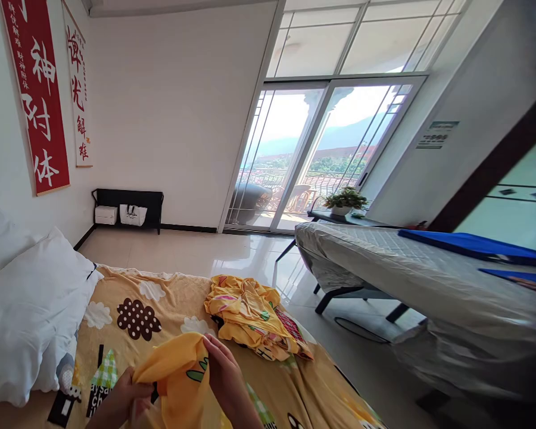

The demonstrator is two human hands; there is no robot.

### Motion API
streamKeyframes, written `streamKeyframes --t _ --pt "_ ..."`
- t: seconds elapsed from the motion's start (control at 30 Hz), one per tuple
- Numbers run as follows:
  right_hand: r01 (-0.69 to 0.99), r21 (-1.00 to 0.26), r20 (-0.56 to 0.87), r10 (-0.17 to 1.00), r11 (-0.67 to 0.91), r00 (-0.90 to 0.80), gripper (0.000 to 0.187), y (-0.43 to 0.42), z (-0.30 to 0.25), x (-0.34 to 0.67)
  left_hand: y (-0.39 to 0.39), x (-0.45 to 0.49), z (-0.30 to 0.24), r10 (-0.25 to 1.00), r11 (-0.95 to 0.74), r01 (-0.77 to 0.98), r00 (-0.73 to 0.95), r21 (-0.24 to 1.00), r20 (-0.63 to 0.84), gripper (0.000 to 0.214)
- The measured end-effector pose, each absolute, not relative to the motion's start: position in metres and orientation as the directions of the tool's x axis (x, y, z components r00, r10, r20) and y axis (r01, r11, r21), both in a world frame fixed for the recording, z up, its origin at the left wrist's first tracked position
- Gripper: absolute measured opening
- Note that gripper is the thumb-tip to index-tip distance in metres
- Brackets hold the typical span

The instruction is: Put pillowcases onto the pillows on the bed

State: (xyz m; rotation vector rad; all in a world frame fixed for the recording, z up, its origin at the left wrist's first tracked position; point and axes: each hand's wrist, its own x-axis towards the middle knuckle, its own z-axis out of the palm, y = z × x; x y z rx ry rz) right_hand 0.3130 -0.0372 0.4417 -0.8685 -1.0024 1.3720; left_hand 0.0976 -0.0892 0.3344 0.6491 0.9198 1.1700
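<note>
Both my hands hold a yellow garment (181,372) with a green print over the bed at the bottom of the view. My left hand (125,396) pinches its lower left edge. My right hand (223,372) grips its upper right edge with closed fingers. Farther out on the bed lies a crumpled pile of yellow clothes (252,322) with pink and green patterns. The bed carries an orange blanket (161,298) printed with clouds and trees.
White pillows (27,304) lie at the left of the bed. A second bed with a grey cover (411,280) and blue cloths (473,244) stands to the right across a glossy floor gap. A black rack (127,208) sits by the far wall, and a potted plant (345,201) by the glass doors.
</note>
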Motion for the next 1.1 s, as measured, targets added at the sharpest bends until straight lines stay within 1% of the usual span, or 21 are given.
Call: streamKeyframes --t 0.07,0.13,0.2,0.27,0.33,0.37,0.43,0.5,0.57,0.6,0.67,0.73,0.83,0.93,1.03,1.1 --pt "-0.383 -0.924 -0.007 1.0 -0.009 -0.006 0.038 -0.03 0.439 0.322 -0.092 0.091 0.343 0.954 0.297 -0.609 0.147 0.736 -0.263 0.037" --pt "-0.382 -0.921 -0.069 0.998 -0.07 -0.016 0.039 -0.025 0.436 0.328 -0.094 0.087 0.355 0.946 0.324 -0.651 0.226 0.687 -0.232 0.037" --pt "-0.316 -0.944 -0.086 0.995 -0.098 -0.051 0.041 -0.024 0.432 0.332 -0.097 0.086 0.366 0.947 0.317 -0.685 0.263 0.655 -0.183 0.037" --pt "-0.185 -0.982 -0.02 1.0 -0.023 -0.021 0.046 -0.028 0.429 0.334 -0.098 0.089 0.375 0.957 0.283 -0.722 0.253 0.631 -0.14 0.039" --pt "-0.057 -0.994 0.095 0.995 0.096 0.017 0.05 -0.035 0.43 0.334 -0.098 0.092 0.381 0.963 0.263 -0.742 0.238 0.616 -0.125 0.043" --pt "-0.015 -0.99 0.141 0.99 0.141 -0.011 0.051 -0.039 0.432 0.334 -0.098 0.094 0.382 0.964 0.263 -0.745 0.234 0.613 -0.129 0.044" --pt "0.054 -0.981 0.177 0.974 0.186 -0.145 0.053 -0.05 0.437 0.33 -0.098 0.097 0.385 0.963 0.269 -0.744 0.228 0.612 -0.145 0.047" --pt "0.158 -0.968 0.152 0.954 0.196 -0.257 0.054 -0.058 0.44 0.322 -0.099 0.1 0.387 0.961 0.276 -0.734 0.229 0.62 -0.156 0.049" --pt "0.246 -0.95 0.117 0.951 0.191 -0.287 0.051 -0.062 0.441 0.314 -0.101 0.102 0.389 0.954 0.295 -0.71 0.26 0.64 -0.151 0.049" --pt "0.256 -0.949 0.108 0.951 0.185 -0.29 0.051 -0.062 0.441 0.311 -0.102 0.102 0.39 0.948 0.306 -0.694 0.284 0.652 -0.142 0.049" --pt "0.204 -0.964 0.108 0.953 0.17 -0.285 0.058 -0.058 0.441 0.31 -0.105 0.1 0.388 0.939 0.318 -0.673 0.319 0.668 -0.127 0.048" --pt "0.115 -0.984 0.11 0.972 0.136 -0.208 0.059 -0.052 0.443 0.317 -0.106 0.095 0.384 0.939 0.321 -0.667 0.315 0.672 -0.136 0.047" --pt "-0.016 -0.992 0.124 0.992 0.124 0.01 0.054 -0.044 0.453 0.338 -0.104 0.08 0.373 0.958 0.287 -0.7 0.193 0.654 -0.214 0.045" --pt "-0.057 -0.973 0.21 0.961 0.223 0.178 0.049 -0.037 0.462 0.358 -0.101 0.063 0.363 0.952 0.264 -0.717 0.085 0.646 -0.294 0.05" --pt "-0.061 -0.954 0.273 0.934 0.293 0.229 0.044 -0.025 0.467 0.367 -0.099 0.052 0.355 0.95 0.253 -0.703 0.053 0.665 -0.307 0.046" --pt "-0.118 -0.947 0.272 0.939 0.3 0.211 0.041 -0.014 0.47 0.368 -0.098 0.049 0.348 0.958 0.269 -0.646 0.101 0.714 -0.269 0.042"
